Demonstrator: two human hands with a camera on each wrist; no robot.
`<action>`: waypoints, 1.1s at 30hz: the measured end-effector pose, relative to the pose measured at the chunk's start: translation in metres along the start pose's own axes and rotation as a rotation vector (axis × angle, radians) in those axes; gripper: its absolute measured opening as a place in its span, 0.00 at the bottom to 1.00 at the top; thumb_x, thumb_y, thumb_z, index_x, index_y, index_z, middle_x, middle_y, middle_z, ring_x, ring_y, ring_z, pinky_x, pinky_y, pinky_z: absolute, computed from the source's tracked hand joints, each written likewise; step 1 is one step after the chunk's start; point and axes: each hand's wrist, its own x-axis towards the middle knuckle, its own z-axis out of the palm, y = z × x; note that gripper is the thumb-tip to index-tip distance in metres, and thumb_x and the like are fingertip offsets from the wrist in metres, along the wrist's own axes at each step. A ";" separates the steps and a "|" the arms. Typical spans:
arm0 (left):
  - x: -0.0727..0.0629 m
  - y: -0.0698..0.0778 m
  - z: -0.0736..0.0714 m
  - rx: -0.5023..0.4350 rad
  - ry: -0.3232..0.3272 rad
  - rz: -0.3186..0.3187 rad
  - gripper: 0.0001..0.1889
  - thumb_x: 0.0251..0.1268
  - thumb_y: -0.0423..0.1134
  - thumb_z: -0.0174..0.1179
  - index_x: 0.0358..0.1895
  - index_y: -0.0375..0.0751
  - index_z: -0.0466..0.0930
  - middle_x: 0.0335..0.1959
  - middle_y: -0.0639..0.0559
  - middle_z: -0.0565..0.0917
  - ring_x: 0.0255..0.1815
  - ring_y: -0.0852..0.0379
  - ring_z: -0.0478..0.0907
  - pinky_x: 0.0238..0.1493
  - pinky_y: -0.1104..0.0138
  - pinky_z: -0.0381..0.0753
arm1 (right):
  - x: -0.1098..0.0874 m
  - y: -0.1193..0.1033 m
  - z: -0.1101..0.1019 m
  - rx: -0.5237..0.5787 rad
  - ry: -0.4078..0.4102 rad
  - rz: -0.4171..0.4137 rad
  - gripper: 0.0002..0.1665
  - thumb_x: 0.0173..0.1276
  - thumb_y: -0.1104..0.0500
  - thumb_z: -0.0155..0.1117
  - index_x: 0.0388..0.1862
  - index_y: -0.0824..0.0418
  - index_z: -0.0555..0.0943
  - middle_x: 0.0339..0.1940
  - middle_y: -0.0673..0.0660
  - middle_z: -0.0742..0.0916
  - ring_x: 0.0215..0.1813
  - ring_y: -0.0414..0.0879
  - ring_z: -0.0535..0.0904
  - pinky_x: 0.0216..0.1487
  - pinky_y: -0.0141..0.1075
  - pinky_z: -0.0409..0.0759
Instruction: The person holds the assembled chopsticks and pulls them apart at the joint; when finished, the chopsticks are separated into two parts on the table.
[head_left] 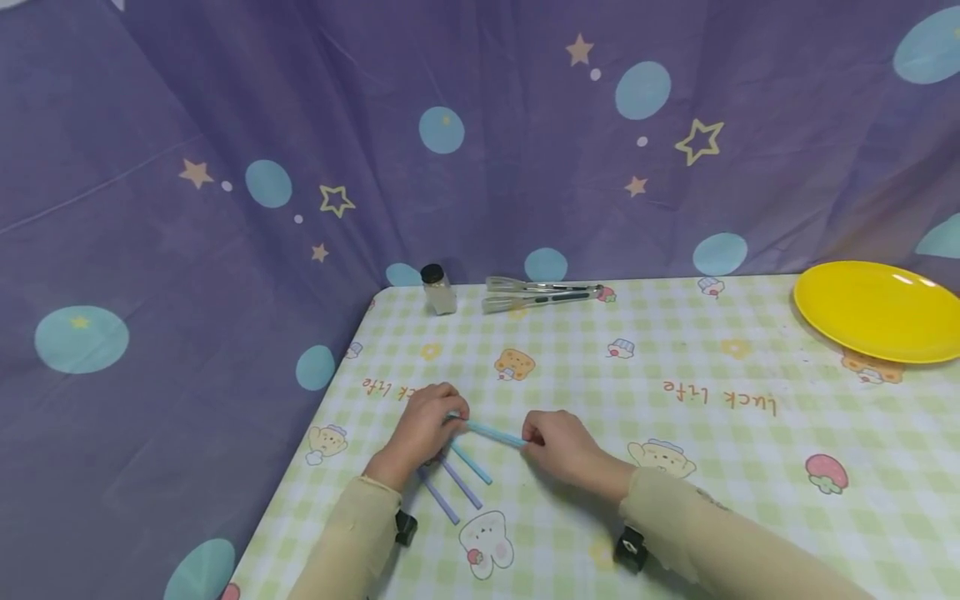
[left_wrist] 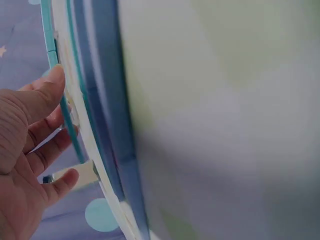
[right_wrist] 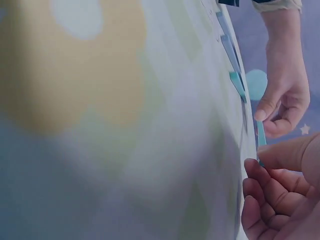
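Observation:
A thin light blue stick (head_left: 495, 433) spans the space between the two hands. My left hand (head_left: 429, 425) pinches its left end between thumb and fingers; in the left wrist view the thumb (left_wrist: 56, 77) presses against it. At the other end, my right hand (head_left: 562, 446) pinches the stick with thumb and forefinger, the remaining fingers (right_wrist: 255, 210) curled in the right wrist view. Below the left hand lie another light blue stick (head_left: 472, 463) and two purple ones, a nearer purple stick (head_left: 439, 497) and a second purple stick (head_left: 462, 485), side by side at a slant, their upper ends hidden by that hand.
At the back of the checked tablecloth (head_left: 675, 333) stands a black-capped jar (head_left: 439, 292), with metal tongs (head_left: 540, 295) lying to its right. A yellow plate (head_left: 877, 312) occupies the far right. The table's left edge and a purple curtain (head_left: 510, 167) bound the area.

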 end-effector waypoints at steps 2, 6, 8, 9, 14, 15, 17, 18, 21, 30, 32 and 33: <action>0.003 0.005 0.000 -0.023 0.020 0.006 0.08 0.52 0.36 0.73 0.29 0.49 0.81 0.35 0.58 0.80 0.40 0.55 0.77 0.50 0.56 0.72 | -0.002 0.003 -0.005 0.015 0.019 0.001 0.10 0.59 0.64 0.71 0.26 0.54 0.77 0.20 0.43 0.76 0.25 0.39 0.68 0.31 0.33 0.69; 0.009 0.016 0.000 -0.063 0.014 -0.015 0.07 0.55 0.36 0.71 0.30 0.48 0.80 0.33 0.59 0.83 0.37 0.58 0.79 0.46 0.59 0.76 | -0.006 0.011 -0.015 0.054 0.040 -0.002 0.11 0.60 0.65 0.71 0.25 0.54 0.78 0.20 0.43 0.77 0.24 0.39 0.69 0.30 0.32 0.69; 0.011 0.020 0.001 -0.078 0.000 -0.037 0.06 0.57 0.37 0.69 0.32 0.50 0.81 0.32 0.60 0.84 0.35 0.61 0.79 0.42 0.63 0.78 | -0.009 0.016 -0.021 0.081 0.045 -0.002 0.10 0.60 0.65 0.71 0.25 0.54 0.78 0.20 0.42 0.78 0.24 0.38 0.69 0.29 0.32 0.70; 0.013 0.022 0.002 -0.084 -0.007 -0.047 0.05 0.58 0.37 0.69 0.32 0.51 0.81 0.32 0.61 0.84 0.34 0.63 0.79 0.41 0.64 0.78 | -0.010 0.019 -0.024 0.092 0.048 -0.005 0.10 0.60 0.65 0.71 0.25 0.54 0.78 0.20 0.42 0.79 0.24 0.37 0.70 0.29 0.32 0.70; 0.019 0.033 0.005 -0.186 -0.039 -0.073 0.03 0.62 0.39 0.67 0.34 0.52 0.81 0.32 0.62 0.85 0.33 0.65 0.79 0.38 0.66 0.78 | -0.018 0.033 -0.041 0.143 0.073 -0.017 0.09 0.61 0.65 0.70 0.26 0.53 0.80 0.22 0.42 0.81 0.25 0.36 0.73 0.30 0.32 0.73; 0.020 0.035 0.006 -0.218 -0.046 -0.078 0.03 0.62 0.39 0.67 0.34 0.51 0.81 0.33 0.62 0.85 0.34 0.65 0.79 0.39 0.66 0.78 | -0.020 0.035 -0.045 0.150 0.081 -0.015 0.09 0.61 0.65 0.70 0.26 0.53 0.81 0.23 0.42 0.82 0.25 0.36 0.74 0.30 0.32 0.74; 0.024 0.040 0.009 -0.288 -0.051 -0.083 0.03 0.62 0.39 0.67 0.34 0.50 0.81 0.32 0.62 0.85 0.35 0.65 0.80 0.40 0.67 0.79 | -0.024 0.040 -0.053 0.162 0.094 0.003 0.08 0.62 0.64 0.70 0.27 0.53 0.82 0.25 0.42 0.83 0.27 0.36 0.75 0.32 0.33 0.75; 0.025 0.043 0.010 -0.319 -0.051 -0.080 0.03 0.62 0.39 0.67 0.34 0.50 0.82 0.32 0.62 0.85 0.35 0.65 0.80 0.39 0.67 0.79 | -0.026 0.042 -0.057 0.170 0.099 0.012 0.08 0.63 0.64 0.70 0.27 0.53 0.82 0.25 0.43 0.83 0.28 0.37 0.76 0.33 0.33 0.76; 0.032 0.050 0.017 -0.387 -0.053 -0.059 0.02 0.62 0.40 0.67 0.35 0.50 0.83 0.32 0.62 0.85 0.35 0.66 0.80 0.40 0.68 0.79 | -0.034 0.050 -0.068 0.186 0.112 0.043 0.06 0.64 0.63 0.69 0.28 0.54 0.84 0.27 0.43 0.85 0.31 0.38 0.79 0.36 0.34 0.78; 0.050 0.076 0.031 -0.481 -0.121 0.018 0.08 0.65 0.38 0.65 0.45 0.47 0.88 0.41 0.57 0.88 0.36 0.68 0.80 0.38 0.71 0.77 | -0.054 0.070 -0.095 0.135 0.153 0.092 0.04 0.64 0.62 0.69 0.29 0.55 0.84 0.29 0.43 0.85 0.35 0.39 0.81 0.46 0.42 0.79; 0.054 0.082 0.033 -0.496 -0.130 0.025 0.09 0.65 0.38 0.65 0.46 0.48 0.88 0.43 0.57 0.88 0.38 0.69 0.80 0.39 0.72 0.78 | -0.057 0.073 -0.100 0.108 0.164 0.086 0.04 0.64 0.62 0.70 0.29 0.55 0.84 0.29 0.43 0.85 0.35 0.40 0.81 0.46 0.40 0.79; 0.057 0.085 0.034 -0.505 -0.133 0.029 0.09 0.65 0.38 0.65 0.46 0.48 0.89 0.43 0.57 0.88 0.40 0.69 0.81 0.41 0.73 0.78 | -0.060 0.074 -0.102 0.100 0.164 0.087 0.04 0.64 0.61 0.70 0.29 0.55 0.84 0.30 0.43 0.85 0.36 0.39 0.81 0.41 0.37 0.80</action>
